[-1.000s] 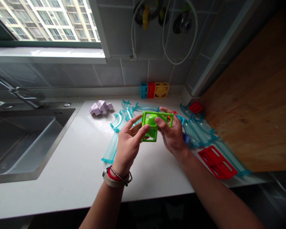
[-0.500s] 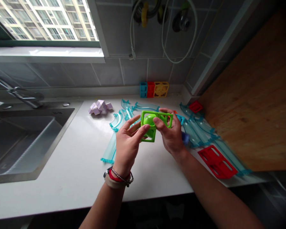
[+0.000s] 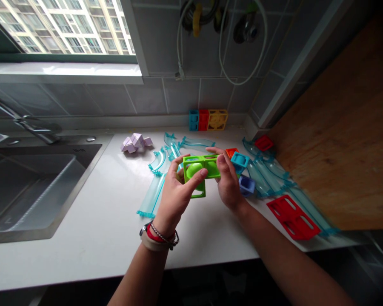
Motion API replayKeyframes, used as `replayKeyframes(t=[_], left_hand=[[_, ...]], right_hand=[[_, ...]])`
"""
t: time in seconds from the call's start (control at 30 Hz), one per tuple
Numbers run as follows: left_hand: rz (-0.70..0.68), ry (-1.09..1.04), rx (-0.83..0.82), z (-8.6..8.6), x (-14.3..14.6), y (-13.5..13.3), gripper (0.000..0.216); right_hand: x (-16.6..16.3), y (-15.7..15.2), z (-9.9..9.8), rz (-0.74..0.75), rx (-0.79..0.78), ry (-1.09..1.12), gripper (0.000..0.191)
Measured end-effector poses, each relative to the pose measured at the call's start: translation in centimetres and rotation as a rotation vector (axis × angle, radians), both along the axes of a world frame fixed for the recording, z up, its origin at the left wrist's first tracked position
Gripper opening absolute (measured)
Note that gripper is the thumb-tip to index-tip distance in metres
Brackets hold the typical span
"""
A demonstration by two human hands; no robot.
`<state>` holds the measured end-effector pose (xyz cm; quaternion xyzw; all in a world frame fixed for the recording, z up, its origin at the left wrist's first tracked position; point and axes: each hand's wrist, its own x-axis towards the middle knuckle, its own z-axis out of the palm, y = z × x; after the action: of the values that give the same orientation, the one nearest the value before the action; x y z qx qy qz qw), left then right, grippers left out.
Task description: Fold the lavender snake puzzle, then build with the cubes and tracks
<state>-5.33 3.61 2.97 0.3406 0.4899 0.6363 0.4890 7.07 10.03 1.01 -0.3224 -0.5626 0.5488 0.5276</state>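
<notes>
Between my two hands, above the white counter, is a green plastic toy block with open frames and rounded bulges. My left hand grips its left side, thumb across the front face. My right hand closes on its right end, with the thumb on the near side and fingers partly hidden behind. Just past my right hand lie a light-blue block, an orange-red block and a dark-blue block. Clear teal track pieces lie beyond my left hand.
More teal track pieces and a red frame plate lie at the right by a wooden board. A lilac faceted object sits left of centre. Blue, red and yellow blocks stand against the wall. A sink is at left.
The green block has tilted and shifted slightly left and down in my hands. My right thumb has moved toward its right end. More of the light-blue, orange-red and dark-blue blocks now shows.
</notes>
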Motion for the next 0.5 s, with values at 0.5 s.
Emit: replayKeyframes(t=[0.5], left_hand=[[-0.009, -0.022, 0.016, -0.03, 0.17, -0.02, 0.059]], right_hand=[[0.09, 0.27, -0.21, -0.082, 0.217, -0.059, 0.034]])
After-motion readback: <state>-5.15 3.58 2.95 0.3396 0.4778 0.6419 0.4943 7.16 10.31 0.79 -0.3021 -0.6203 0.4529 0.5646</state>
